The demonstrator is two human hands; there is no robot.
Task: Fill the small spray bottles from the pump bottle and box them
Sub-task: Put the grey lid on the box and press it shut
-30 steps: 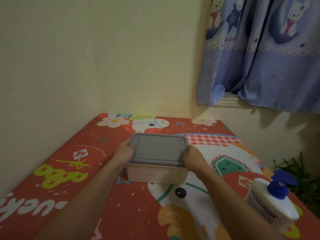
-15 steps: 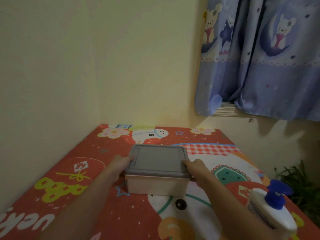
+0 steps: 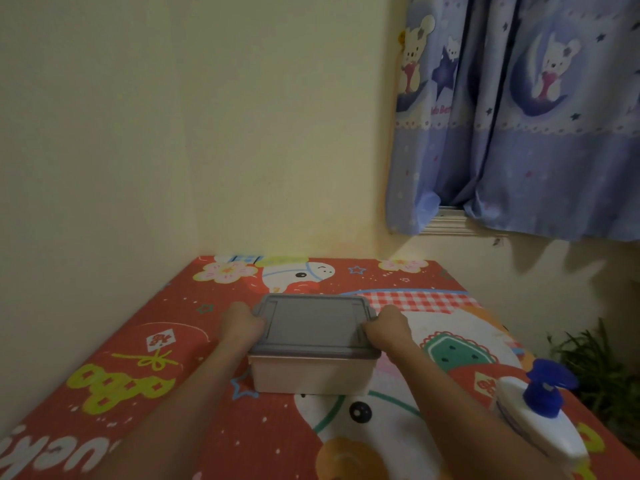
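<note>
A pale plastic box with a grey lid sits in the middle of the red cartoon-print table cover. My left hand grips the lid's left edge and my right hand grips its right edge, fingers curled over the rim. The lid lies flat on the box. A white pump bottle with a blue pump head stands at the near right, beside my right forearm. No small spray bottles are visible; the box's inside is hidden.
Cream walls close off the table at the left and back. A blue bear-print curtain hangs at the upper right over a window sill. A green plant sits low beyond the table's right edge.
The view has tilted up a little, so box and hands sit lower in the frame. Both hands stay on the lid's ends, shifted slightly toward its near corners.
</note>
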